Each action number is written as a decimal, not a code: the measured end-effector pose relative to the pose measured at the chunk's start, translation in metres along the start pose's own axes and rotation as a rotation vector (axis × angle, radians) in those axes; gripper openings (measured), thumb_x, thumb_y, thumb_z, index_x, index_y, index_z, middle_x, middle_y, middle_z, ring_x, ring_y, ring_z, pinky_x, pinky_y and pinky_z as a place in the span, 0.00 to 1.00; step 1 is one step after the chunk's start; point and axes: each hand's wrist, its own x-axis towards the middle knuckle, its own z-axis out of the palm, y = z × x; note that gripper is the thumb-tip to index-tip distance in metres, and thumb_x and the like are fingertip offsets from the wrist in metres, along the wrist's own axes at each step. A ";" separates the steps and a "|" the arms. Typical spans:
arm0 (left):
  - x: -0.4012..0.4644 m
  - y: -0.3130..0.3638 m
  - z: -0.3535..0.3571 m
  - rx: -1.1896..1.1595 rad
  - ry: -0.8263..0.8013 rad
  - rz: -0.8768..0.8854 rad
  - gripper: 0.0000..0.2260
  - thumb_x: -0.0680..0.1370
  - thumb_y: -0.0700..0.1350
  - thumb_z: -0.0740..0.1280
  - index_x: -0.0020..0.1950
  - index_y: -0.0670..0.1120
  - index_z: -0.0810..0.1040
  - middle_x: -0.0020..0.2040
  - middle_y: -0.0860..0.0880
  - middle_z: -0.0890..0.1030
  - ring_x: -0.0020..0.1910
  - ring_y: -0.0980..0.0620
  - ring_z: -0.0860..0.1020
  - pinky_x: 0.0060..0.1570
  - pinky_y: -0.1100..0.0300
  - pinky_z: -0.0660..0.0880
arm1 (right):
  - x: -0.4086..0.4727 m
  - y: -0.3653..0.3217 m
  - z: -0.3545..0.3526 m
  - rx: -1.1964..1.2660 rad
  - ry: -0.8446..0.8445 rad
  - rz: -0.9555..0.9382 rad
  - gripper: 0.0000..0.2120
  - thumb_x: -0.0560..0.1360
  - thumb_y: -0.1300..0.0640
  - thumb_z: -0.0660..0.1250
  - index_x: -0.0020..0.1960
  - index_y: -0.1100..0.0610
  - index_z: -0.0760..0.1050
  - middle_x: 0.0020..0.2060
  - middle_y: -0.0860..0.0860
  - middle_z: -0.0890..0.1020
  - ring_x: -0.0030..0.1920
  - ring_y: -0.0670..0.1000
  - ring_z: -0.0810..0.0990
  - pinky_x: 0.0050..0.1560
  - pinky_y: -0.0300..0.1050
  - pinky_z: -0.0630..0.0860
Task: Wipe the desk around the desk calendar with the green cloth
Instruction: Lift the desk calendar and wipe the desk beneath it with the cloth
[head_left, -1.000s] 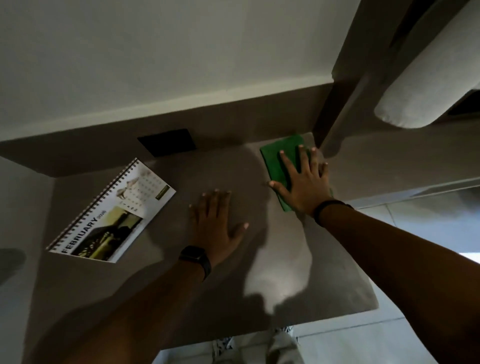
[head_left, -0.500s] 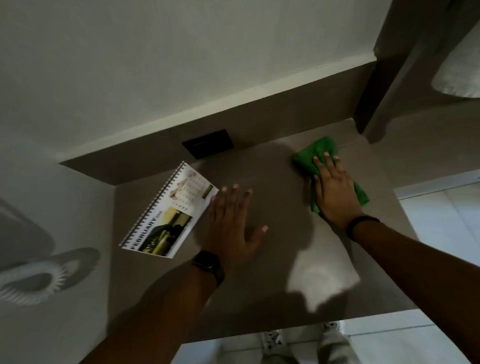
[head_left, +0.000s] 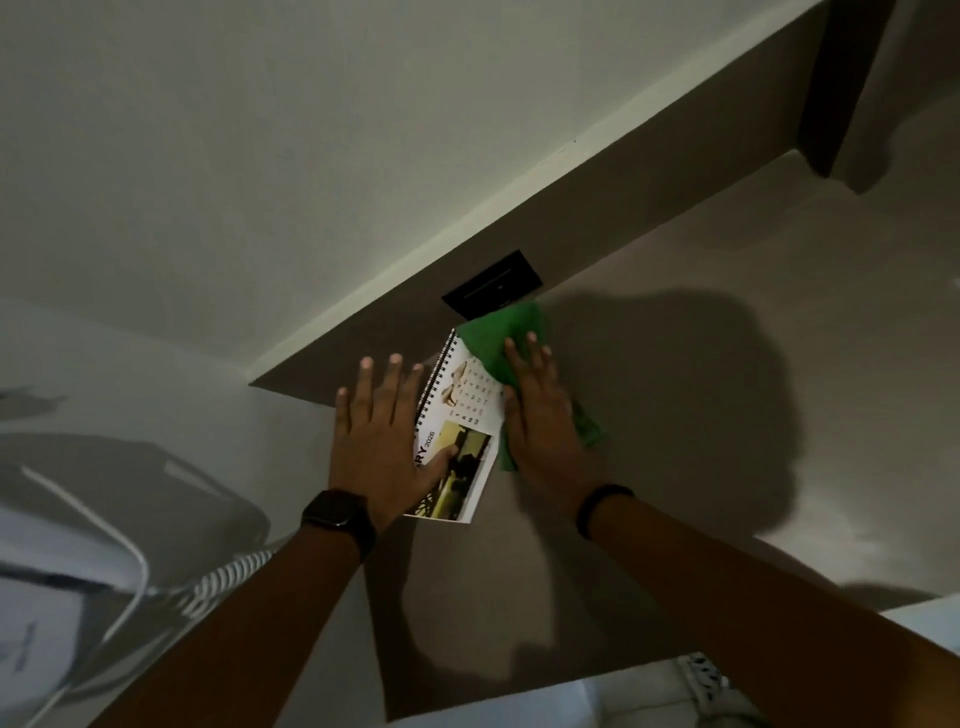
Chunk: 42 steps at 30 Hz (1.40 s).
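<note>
The spiral-bound desk calendar (head_left: 467, 410) lies flat on the brown desk (head_left: 675, 415) near the back panel. My left hand (head_left: 382, 441) rests flat on its left side with fingers spread and the thumb across the photo page. The green cloth (head_left: 501, 332) is pressed against the calendar's right edge and overlaps its top right corner. My right hand (head_left: 540, 426) lies flat on the cloth, and green fabric shows beyond the fingertips and beside the palm.
A black socket plate (head_left: 493, 286) sits in the back panel just behind the cloth. A dark upright panel (head_left: 841, 88) bounds the desk at the far right. A white wire-framed object (head_left: 104, 540) is blurred at the lower left. The desk's front edge runs below my forearms.
My right hand has slid the green cloth left across the desk to the calendar's edge. My left hand has moved left onto the calendar. The view has swung left.
</note>
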 end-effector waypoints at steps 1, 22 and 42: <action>0.001 0.000 0.004 -0.007 0.022 0.012 0.46 0.76 0.72 0.61 0.86 0.47 0.55 0.87 0.41 0.53 0.85 0.36 0.45 0.79 0.28 0.52 | 0.001 -0.004 0.013 0.047 0.002 0.004 0.27 0.88 0.53 0.54 0.85 0.49 0.53 0.86 0.52 0.49 0.85 0.56 0.44 0.80 0.60 0.50; 0.001 -0.001 0.022 -0.066 0.077 -0.004 0.47 0.75 0.74 0.63 0.86 0.52 0.50 0.86 0.45 0.43 0.85 0.37 0.41 0.79 0.32 0.47 | -0.035 0.023 0.081 -0.098 -0.090 -0.134 0.45 0.81 0.67 0.60 0.85 0.41 0.39 0.83 0.46 0.29 0.83 0.55 0.29 0.77 0.67 0.67; -0.002 0.009 0.013 -0.264 0.062 -0.025 0.46 0.76 0.71 0.65 0.86 0.50 0.53 0.87 0.44 0.51 0.85 0.42 0.41 0.78 0.33 0.60 | -0.025 0.025 0.063 -0.181 -0.171 -0.238 0.50 0.78 0.72 0.63 0.84 0.37 0.40 0.83 0.47 0.29 0.83 0.59 0.31 0.75 0.65 0.70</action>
